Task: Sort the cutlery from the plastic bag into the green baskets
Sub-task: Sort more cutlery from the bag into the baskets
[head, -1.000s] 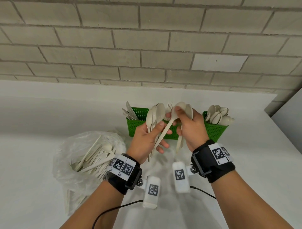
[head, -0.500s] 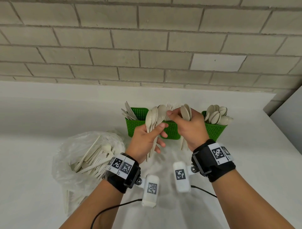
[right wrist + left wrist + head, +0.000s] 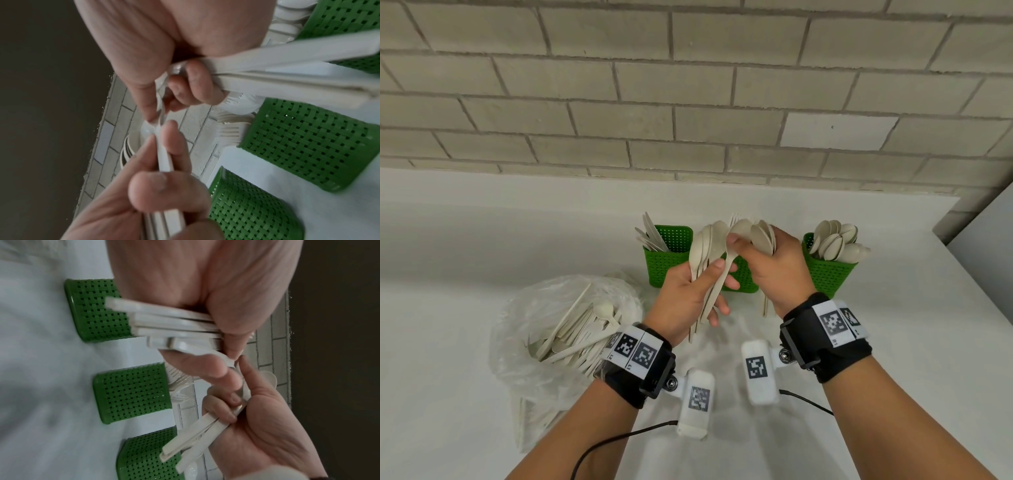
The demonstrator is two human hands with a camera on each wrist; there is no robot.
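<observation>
We see cream spoons, green woven-lattice baskets, a clear plastic bag, and a white table.

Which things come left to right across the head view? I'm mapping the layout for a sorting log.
Plastic bag → left hand with spoons → right hand with spoons → right basket of spoons. The left and middle baskets overlap the hands, so they are left out.

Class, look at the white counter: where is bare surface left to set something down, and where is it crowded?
Free: the white counter left of the green woven baskets and behind the clear plastic bag of cutlery; also its right part, beside the right hand. Crowded: the middle, where both hands hold cream spoons before the baskets.
</observation>
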